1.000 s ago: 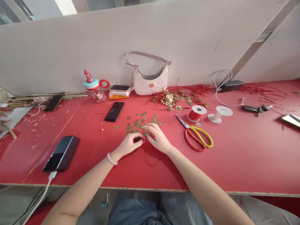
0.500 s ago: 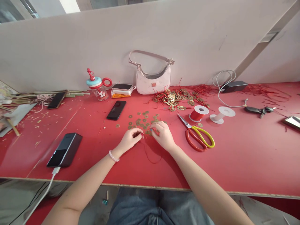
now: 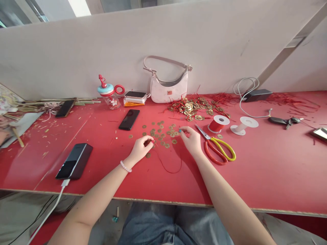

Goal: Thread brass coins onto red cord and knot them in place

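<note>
Fingers of the left hand (image 3: pixel 140 149): thumb and index finger drawn nearly together, pinching thin red cord (image 3: pixel 170 173) at the tips. Cord trails over the table in 1 loose loop between the 2 hands. Right hand (image 3: pixel 192 140): fingers loosely curled, thumb and index finger slightly apart, teal nail visible; contents, if any, cannot be told.

Round brass-coloured coins with central holes (image 3: pixel 167 145) lie flat and scattered between and beyond the hands. 1 coin sits just beside the left hand; 1 lies apart, further left. Pale pink beaded bracelet (image 3: pixel 125 166) on left wrist.

Right of right hand: steel scissors with 1 red and 1 yellow handle (image 3: pixel 209 138), blades slightly parted. Just behind them: white-flanged spool of red thread (image 3: pixel 216 127); beside it, white plastic spool (image 3: pixel 240 129) with its core showing.

Left of coins: black rectangular phone (image 3: pixel 129 119); nearer the table edge, black glossy box-shaped device (image 3: pixel 74 161) with white cable attached.

Back row: clear cup with blue-and-red lid (image 3: pixel 110 95), pale pink curved handbag (image 3: pixel 168 92), heap of brass-coloured coins tied with red cords (image 3: pixel 189 108). All on red smooth-topped table (image 3: pixel 255 177).
</note>
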`<state>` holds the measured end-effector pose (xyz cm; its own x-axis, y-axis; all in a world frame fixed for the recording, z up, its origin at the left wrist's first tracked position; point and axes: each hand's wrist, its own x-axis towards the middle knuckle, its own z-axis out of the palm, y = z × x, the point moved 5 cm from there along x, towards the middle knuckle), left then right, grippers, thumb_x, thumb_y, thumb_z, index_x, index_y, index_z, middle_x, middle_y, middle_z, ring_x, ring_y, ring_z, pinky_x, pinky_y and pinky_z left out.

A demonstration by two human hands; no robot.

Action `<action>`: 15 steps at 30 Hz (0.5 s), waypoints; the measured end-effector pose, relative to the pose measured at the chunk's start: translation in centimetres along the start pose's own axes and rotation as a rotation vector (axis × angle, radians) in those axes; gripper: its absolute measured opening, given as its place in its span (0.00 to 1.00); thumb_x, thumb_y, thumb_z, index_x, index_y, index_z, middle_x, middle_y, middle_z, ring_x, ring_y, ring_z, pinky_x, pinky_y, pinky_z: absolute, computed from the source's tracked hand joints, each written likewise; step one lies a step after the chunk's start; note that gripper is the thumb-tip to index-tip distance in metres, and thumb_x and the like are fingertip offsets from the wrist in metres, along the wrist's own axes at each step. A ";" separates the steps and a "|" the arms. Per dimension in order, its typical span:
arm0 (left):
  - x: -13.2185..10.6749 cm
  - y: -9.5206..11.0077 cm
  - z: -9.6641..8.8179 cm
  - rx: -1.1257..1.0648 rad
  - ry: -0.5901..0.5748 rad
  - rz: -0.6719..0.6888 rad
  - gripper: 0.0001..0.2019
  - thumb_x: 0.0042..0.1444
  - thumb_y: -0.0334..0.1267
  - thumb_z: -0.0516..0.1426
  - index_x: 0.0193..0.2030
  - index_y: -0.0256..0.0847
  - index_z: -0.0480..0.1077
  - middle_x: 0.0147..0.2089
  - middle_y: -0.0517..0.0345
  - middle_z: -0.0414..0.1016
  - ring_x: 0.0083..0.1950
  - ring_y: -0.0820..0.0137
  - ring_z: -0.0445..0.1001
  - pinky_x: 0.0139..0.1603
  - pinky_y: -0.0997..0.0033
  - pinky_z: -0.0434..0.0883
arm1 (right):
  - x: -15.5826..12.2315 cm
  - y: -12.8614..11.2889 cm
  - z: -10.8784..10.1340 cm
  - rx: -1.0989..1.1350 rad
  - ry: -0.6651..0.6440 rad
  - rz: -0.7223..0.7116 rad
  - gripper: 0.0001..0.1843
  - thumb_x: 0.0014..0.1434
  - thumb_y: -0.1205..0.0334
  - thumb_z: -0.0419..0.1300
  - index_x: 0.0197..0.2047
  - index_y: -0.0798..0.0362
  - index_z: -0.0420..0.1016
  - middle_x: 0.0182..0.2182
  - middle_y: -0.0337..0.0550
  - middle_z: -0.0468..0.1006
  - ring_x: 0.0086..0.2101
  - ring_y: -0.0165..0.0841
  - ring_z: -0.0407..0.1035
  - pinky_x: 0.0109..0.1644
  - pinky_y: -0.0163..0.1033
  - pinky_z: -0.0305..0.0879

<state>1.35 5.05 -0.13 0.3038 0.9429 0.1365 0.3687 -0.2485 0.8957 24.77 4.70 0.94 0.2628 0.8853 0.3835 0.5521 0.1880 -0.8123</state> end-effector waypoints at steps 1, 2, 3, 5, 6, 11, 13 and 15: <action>0.0 0.0 0.0 0.011 0.002 0.004 0.06 0.52 0.33 0.53 0.36 0.37 0.68 0.30 0.56 0.73 0.33 0.70 0.73 0.35 0.71 0.70 | 0.3 0.5 -0.3 0.021 0.033 0.032 0.10 0.51 0.63 0.53 0.35 0.54 0.73 0.32 0.43 0.77 0.34 0.34 0.70 0.41 0.39 0.65; 0.1 -0.1 0.0 0.019 0.005 0.006 0.06 0.52 0.33 0.53 0.36 0.37 0.68 0.30 0.56 0.72 0.33 0.70 0.73 0.35 0.71 0.70 | 0.5 1.0 -0.6 0.036 0.069 0.060 0.10 0.50 0.63 0.53 0.35 0.54 0.73 0.32 0.43 0.77 0.34 0.34 0.70 0.42 0.40 0.65; 0.1 -0.1 0.0 0.025 0.009 0.007 0.06 0.52 0.33 0.53 0.36 0.37 0.68 0.30 0.56 0.73 0.33 0.70 0.73 0.34 0.72 0.70 | 0.8 1.5 -0.9 0.048 0.103 0.086 0.11 0.50 0.63 0.53 0.35 0.55 0.73 0.32 0.44 0.77 0.35 0.34 0.70 0.43 0.41 0.65; 0.2 -0.1 -0.1 0.024 0.017 0.011 0.06 0.52 0.33 0.53 0.36 0.37 0.68 0.30 0.56 0.73 0.33 0.70 0.74 0.34 0.72 0.70 | 1.1 2.3 -1.6 0.047 0.173 0.123 0.11 0.50 0.65 0.51 0.36 0.55 0.72 0.33 0.45 0.76 0.35 0.35 0.69 0.44 0.42 0.65; 0.2 0.0 0.0 0.020 0.020 0.018 0.06 0.52 0.34 0.53 0.36 0.37 0.68 0.31 0.56 0.73 0.34 0.69 0.74 0.34 0.71 0.71 | 1.1 2.4 -1.9 0.020 0.212 0.118 0.12 0.50 0.66 0.51 0.37 0.55 0.71 0.34 0.46 0.75 0.37 0.35 0.68 0.45 0.44 0.64; 0.2 0.2 0.0 0.010 0.034 0.067 0.07 0.53 0.35 0.54 0.37 0.38 0.71 0.34 0.54 0.76 0.35 0.69 0.75 0.36 0.71 0.72 | -0.4 -0.6 -2.4 -0.213 0.359 -0.139 0.12 0.50 0.68 0.53 0.38 0.54 0.71 0.42 0.50 0.69 0.45 0.40 0.61 0.51 0.49 0.58; 0.2 0.2 0.0 0.015 0.043 0.073 0.07 0.53 0.35 0.54 0.37 0.38 0.71 0.35 0.53 0.76 0.35 0.69 0.75 0.38 0.70 0.72 | -1.3 -2.5 -0.6 -0.160 0.161 -0.285 0.09 0.52 0.68 0.52 0.37 0.53 0.70 0.38 0.47 0.70 0.42 0.37 0.63 0.49 0.45 0.60; 0.1 0.3 -0.1 0.025 0.041 0.078 0.08 0.53 0.34 0.54 0.38 0.38 0.72 0.36 0.53 0.77 0.37 0.69 0.75 0.40 0.69 0.72 | -2.5 -4.1 1.8 -0.126 -0.134 -0.401 0.08 0.54 0.68 0.52 0.36 0.52 0.71 0.36 0.45 0.71 0.40 0.35 0.64 0.46 0.43 0.62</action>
<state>1.46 5.12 0.20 0.2965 0.9285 0.2236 0.3669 -0.3269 0.8710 20.42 2.50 2.55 -0.0921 0.8018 0.5904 0.6840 0.4818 -0.5477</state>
